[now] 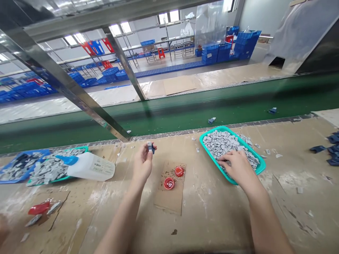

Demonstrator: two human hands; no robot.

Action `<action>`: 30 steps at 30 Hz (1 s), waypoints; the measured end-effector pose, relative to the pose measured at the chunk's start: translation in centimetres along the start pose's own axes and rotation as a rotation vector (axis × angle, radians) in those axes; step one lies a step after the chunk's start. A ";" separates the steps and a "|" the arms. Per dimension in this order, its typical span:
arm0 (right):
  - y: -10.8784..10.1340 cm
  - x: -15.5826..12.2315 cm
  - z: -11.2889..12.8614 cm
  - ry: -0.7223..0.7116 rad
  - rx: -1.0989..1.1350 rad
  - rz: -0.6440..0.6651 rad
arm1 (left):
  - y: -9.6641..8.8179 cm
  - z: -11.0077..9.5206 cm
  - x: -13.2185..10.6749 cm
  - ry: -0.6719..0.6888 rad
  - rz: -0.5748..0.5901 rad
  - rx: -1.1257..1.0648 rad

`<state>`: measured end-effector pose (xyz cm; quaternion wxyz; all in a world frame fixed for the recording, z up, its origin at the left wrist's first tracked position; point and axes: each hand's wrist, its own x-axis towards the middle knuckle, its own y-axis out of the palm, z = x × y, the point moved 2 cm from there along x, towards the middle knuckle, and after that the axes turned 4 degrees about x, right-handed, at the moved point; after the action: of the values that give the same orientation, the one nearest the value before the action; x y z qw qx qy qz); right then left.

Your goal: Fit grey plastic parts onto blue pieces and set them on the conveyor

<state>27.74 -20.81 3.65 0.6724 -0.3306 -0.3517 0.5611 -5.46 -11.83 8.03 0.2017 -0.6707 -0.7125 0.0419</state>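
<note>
Left hand (pixel 144 163) pinches a small blue-grey part (pixel 150 147), at 11 o'clock from the red caps (pixel 179 171). Right hand (pixel 237 164), at 3 o'clock, lies fingers-down among grey pieces (pixel 221 142) in the teal tray (pixel 261 166); whether it grasps any cannot be told

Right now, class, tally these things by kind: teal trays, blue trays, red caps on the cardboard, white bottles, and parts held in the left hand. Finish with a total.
Teal trays: 2
Blue tray: 1
Red caps on the cardboard: 2
White bottle: 1
Small part pinched in the left hand: 1
Total: 7
</note>
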 end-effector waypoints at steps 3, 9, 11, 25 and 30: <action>0.8 0.0 0.4 0.002 -0.012 -0.018 | 1.0 0.6 3.8 0.110 0.055 0.201; 0.3 0.2 1.5 0.025 0.086 -0.123 | 5.5 2.3 10.5 0.177 0.175 0.523; -0.3 0.2 2.5 0.082 0.227 -0.180 | 7.2 2.6 12.4 0.177 0.235 0.629; 4.8 -1.3 9.4 0.272 1.094 0.167 | 22.3 0.9 14.1 0.290 0.526 0.863; 6.3 -1.6 9.9 0.274 1.108 0.239 | 24.7 0.5 13.2 0.278 0.566 0.809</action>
<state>15.92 -20.97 3.50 0.7164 -0.0364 0.1241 0.6856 17.26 3.54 2.49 0.5189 -0.7046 -0.3964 0.2778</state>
